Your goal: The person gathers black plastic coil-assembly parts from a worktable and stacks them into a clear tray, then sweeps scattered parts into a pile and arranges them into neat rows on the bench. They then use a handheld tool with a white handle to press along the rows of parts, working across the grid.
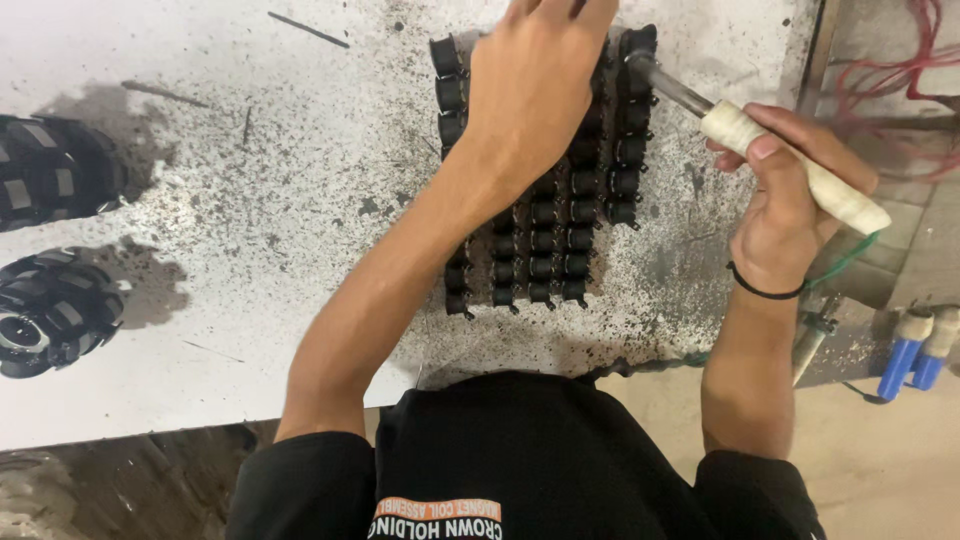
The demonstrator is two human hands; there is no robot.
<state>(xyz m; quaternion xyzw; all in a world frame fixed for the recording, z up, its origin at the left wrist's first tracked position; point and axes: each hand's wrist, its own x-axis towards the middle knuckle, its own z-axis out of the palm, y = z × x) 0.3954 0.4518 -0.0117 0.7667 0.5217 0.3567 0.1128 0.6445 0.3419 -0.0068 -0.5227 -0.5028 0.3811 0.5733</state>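
Observation:
Several rows of small black coil bobbins [560,245] lie packed together on a stained white worktable [250,330]. My left hand [535,85] reaches over the far rows, palm down, with its fingers hidden at the top edge of the view. My right hand [790,205] grips a soldering iron [800,165] by its white taped handle. The iron's metal shaft points left and its tip touches a bobbin in the rightmost row near the far end.
Two round black wound assemblies [55,300] sit at the table's left edge. Red wires [890,70] lie beyond the right edge. Two blue-and-white tools [915,350] rest lower right, near a green wire.

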